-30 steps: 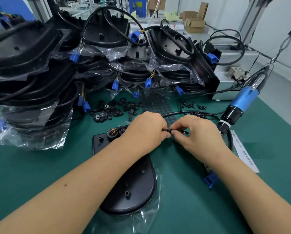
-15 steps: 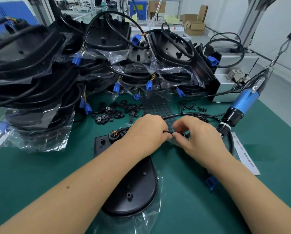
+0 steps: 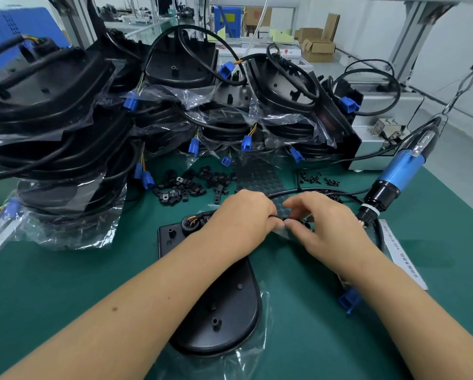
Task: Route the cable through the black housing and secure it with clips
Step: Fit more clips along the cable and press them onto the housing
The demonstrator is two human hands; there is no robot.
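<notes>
Black cable (image 3: pixel 290 191) remains pinched between my left hand (image 3: pixel 243 215) and right hand (image 3: pixel 323 223), barely shifted; clipping to the housing (image 3: pixel 224 311) still pending.

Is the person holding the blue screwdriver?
No, the blue screwdriver hangs untouched at the right, while the left hand and right hand pinch the black cable.

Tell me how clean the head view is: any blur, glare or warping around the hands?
Head view: left hand and right hand are fairly sharp; the cable pinched between them is tiny and hard to resolve. Wide-angle bowing bends the frame posts; stacked housings at left look smeared; plastic bags show mild glare.
</notes>
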